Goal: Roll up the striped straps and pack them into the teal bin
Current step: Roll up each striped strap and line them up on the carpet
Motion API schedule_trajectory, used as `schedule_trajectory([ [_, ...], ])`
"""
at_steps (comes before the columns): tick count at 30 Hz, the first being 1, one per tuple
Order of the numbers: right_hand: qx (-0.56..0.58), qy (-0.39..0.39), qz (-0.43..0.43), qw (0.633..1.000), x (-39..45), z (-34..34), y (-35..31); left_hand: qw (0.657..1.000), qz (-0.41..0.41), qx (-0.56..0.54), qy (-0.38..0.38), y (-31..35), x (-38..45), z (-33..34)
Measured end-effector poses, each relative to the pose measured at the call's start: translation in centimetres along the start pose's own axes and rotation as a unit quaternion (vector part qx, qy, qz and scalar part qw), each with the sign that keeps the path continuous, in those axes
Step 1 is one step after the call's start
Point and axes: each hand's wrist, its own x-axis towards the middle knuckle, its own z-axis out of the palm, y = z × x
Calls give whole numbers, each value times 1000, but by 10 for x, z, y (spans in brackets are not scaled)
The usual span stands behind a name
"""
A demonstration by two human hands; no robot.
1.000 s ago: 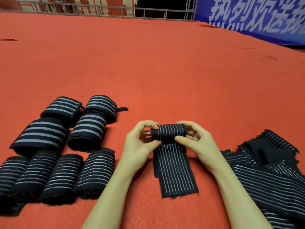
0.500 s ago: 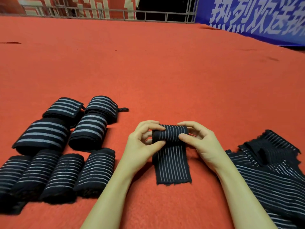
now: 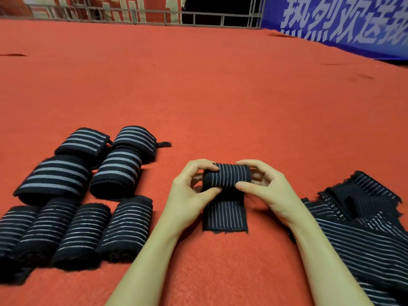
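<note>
A black strap with thin white stripes (image 3: 227, 178) lies on the red carpet, partly wound into a roll. My left hand (image 3: 189, 195) pinches the roll's left end and my right hand (image 3: 262, 188) pinches its right end. A short flat tail of the strap (image 3: 225, 217) still reaches toward me. Several finished rolls (image 3: 75, 206) lie in rows at the left. A heap of unrolled striped straps (image 3: 364, 228) sits at the right. No teal bin is in view.
Red carpet (image 3: 220, 96) stretches far ahead. A metal railing (image 3: 154, 17) and a blue banner with white characters (image 3: 342, 23) close off the back.
The roll has grown thicker and the flat tail toward me has become shorter as both hands turned the strap. The view has shifted slightly.
</note>
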Motion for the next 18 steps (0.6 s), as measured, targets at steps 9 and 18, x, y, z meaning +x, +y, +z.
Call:
schedule_trajectory([
  [9, 10, 5, 0, 1000, -2, -1, -5, 999, -13, -37, -1, -1, 0, -4],
  [18, 61, -3, -6, 998, -1, -2, -5, 998, -5, -63, -4, 1, 1, -1],
])
